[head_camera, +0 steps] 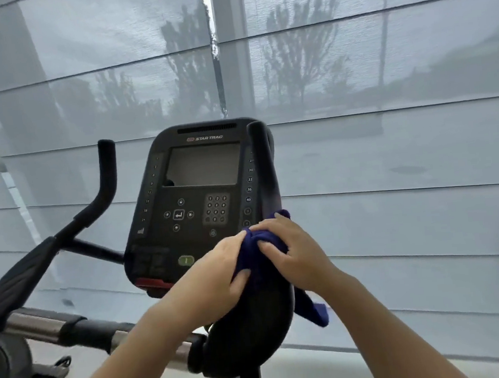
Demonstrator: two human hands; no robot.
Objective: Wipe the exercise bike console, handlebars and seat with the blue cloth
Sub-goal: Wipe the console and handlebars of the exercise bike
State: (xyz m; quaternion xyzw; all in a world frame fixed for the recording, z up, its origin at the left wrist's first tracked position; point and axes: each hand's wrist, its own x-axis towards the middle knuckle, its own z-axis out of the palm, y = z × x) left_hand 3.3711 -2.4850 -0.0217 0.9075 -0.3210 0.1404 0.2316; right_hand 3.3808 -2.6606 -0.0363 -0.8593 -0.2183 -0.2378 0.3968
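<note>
The exercise bike's black console (200, 193) faces me, with a grey screen, keypad and green button. The right handlebar (266, 169) rises in front of the console's right edge. A dark blue cloth (258, 258) is wrapped around that bar's lower part, with one end hanging down at the right. My left hand (216, 271) grips the cloth from the left. My right hand (294, 251) grips it from the right and above. The left handlebar (104, 184) and its padded armrest (19, 281) stand free at the left. The seat is not in view.
A window covered by a translucent grey roller blind (390, 144) fills the background. A metal rail (42, 327) runs low at the left. Part of a second machine (3, 365) sits at the lower left edge, on a pale floor.
</note>
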